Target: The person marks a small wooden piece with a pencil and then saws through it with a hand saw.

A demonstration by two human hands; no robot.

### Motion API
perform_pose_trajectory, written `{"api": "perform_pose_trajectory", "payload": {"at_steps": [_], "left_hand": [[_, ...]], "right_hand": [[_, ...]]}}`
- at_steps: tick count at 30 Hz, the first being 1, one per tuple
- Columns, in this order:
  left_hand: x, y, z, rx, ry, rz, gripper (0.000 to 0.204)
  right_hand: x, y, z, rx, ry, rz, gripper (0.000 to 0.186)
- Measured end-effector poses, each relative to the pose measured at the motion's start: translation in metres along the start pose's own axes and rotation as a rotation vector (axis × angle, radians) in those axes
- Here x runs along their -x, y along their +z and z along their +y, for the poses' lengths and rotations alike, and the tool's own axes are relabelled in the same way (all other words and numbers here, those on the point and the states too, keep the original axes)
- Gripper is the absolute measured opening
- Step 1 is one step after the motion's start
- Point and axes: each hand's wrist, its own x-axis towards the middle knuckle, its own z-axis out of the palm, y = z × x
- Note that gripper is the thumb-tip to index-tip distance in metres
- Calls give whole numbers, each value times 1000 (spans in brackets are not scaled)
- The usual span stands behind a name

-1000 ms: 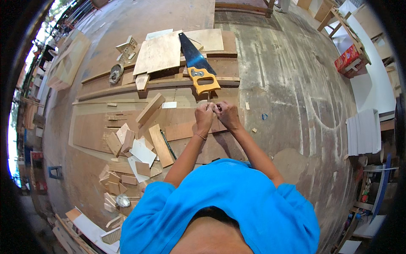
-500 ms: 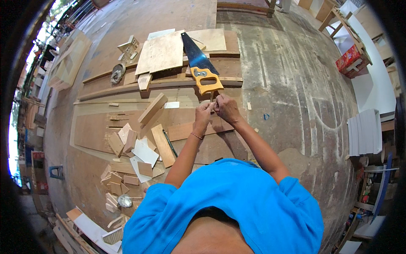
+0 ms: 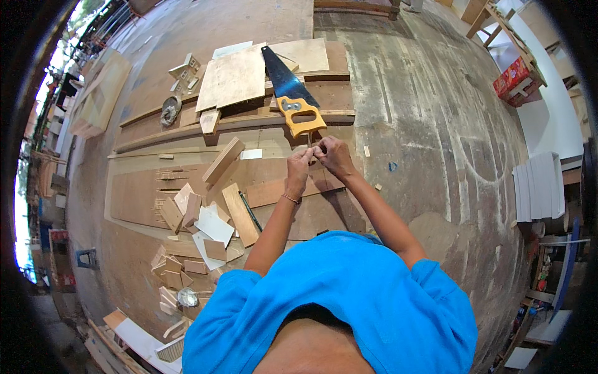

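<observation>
Left hand [image 3: 299, 163] and right hand [image 3: 334, 156] pinched together on something too small to identify, just below the yellow-handled handsaw [image 3: 293, 100] lying on the plywood boards [image 3: 187, 187]. Better done with fingertips steady, close over the board, grip kept firm.

This is a carpentry workshop, with the work done on a bare, dusty concrete floor [image 3: 436, 124]. A handsaw [image 3: 293, 100] with a dark blade and a yellow-orange handle lies across long timber planks [image 3: 237, 121]. Just left of the saw rests a square plywood sheet [image 3: 233, 78]. Well below the saw and to its left, short wood offcuts [image 3: 193, 218] lie scattered and heaped on a large plywood board [image 3: 137, 196]. Far right of the saw stands a stack of white panels [image 3: 539, 187].
</observation>
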Motion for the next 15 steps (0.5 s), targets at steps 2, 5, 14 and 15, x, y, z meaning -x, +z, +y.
{"api": "perform_pose_trajectory", "payload": {"at_steps": [2, 5, 14, 15], "left_hand": [[1, -1, -1, 35, 5, -19, 21], [4, 3, 7, 7, -21, 7, 21], [51, 6, 5, -1233, 229, -77, 58], [57, 6, 5, -1401, 303, -114, 67]], "right_hand": [[-2, 1, -1, 37, -33, -1, 17], [-8, 5, 7, 87, 10, -41, 15], [-60, 48, 14, 569, -259, 46, 13], [-61, 52, 14, 622, -231, -16, 12]]}}
